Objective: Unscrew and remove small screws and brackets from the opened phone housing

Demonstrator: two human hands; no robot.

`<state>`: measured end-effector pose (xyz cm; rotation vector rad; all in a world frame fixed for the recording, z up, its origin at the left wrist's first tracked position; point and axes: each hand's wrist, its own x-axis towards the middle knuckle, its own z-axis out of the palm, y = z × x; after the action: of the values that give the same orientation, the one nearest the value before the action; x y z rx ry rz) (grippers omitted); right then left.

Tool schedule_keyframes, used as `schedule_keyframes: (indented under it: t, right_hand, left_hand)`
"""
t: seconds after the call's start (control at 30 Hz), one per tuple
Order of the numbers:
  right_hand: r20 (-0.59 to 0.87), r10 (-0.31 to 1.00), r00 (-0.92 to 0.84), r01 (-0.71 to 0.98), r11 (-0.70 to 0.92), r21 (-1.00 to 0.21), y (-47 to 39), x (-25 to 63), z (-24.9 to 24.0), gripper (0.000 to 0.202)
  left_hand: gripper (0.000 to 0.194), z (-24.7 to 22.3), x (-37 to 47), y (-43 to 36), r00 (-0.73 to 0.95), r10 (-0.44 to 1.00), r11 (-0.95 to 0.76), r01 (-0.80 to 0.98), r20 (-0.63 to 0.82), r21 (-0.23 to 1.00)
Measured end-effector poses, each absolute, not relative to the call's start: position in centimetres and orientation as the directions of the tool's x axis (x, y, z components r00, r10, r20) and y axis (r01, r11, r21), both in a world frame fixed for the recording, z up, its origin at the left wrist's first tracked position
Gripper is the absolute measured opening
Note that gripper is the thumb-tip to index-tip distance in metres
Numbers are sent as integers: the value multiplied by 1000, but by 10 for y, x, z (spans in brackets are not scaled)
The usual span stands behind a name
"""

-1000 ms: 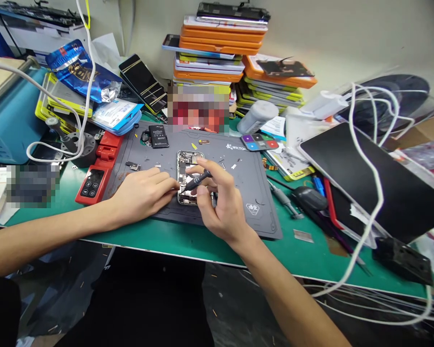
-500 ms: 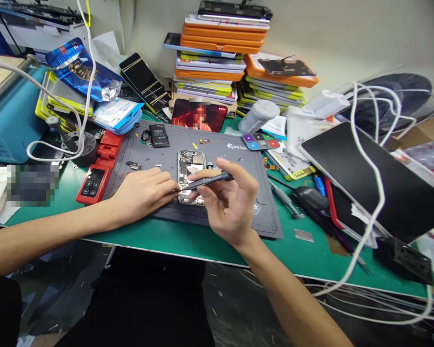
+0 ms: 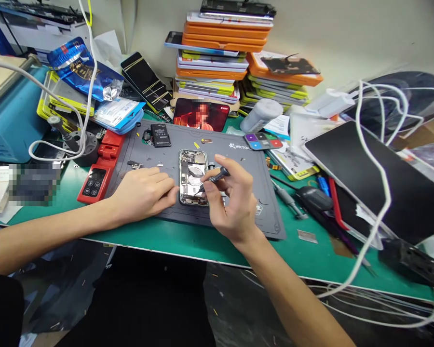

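Observation:
An opened phone (image 3: 195, 177) with its inner parts showing lies on a dark grey mat (image 3: 130, 144). My right hand (image 3: 233, 200) pinches a slim dark screwdriver (image 3: 219, 175), whose tip points down over the lower part of the phone. Just left of the phone, my left hand (image 3: 148, 195) rests on the mat with its fingers curled; whether anything is between them is hidden. A black battery (image 3: 160, 135) lies further back on the mat, and a small metal part (image 3: 135, 165) sits behind my left hand.
A red device (image 3: 93, 182) stands at the mat's left edge. Behind are a lit phone screen (image 3: 200, 115) and stacked orange cases (image 3: 226, 37). To the right lie a grey tool (image 3: 287, 198), a black panel (image 3: 376, 178) and a looping white cable (image 3: 383, 193).
My left hand has drawn back slightly left, away from the screwdriver and phone. The screwdriver has tilted more steeply, its tip now over the phone's lower part. The view has shifted a little.

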<state>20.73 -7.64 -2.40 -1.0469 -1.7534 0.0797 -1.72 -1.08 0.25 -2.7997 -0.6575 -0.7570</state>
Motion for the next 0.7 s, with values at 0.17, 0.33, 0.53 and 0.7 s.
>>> schedule_keyframes:
  t: [0.17, 0.33, 0.53, 0.7]
  right_hand:
    - [687, 719, -104, 629, 583, -515, -78, 207, -22, 60]
    - [681, 724, -110, 641, 575, -508, -78, 207, -18, 54]
    - [695, 692, -195, 629, 632, -453, -78, 210, -19, 53]
    - [758, 614, -220, 700, 641, -315, -76, 214, -20, 54]
  left_hand:
    - [39, 3, -17, -11, 768, 342, -896, 439, 542, -58]
    - [38, 5, -16, -12, 768, 366, -885, 462, 526, -58]
    - [39, 5, -17, -11, 766, 377, -879, 472, 520, -58]
    - [39, 3, -17, -10, 769, 379, -881, 469, 514, -53]
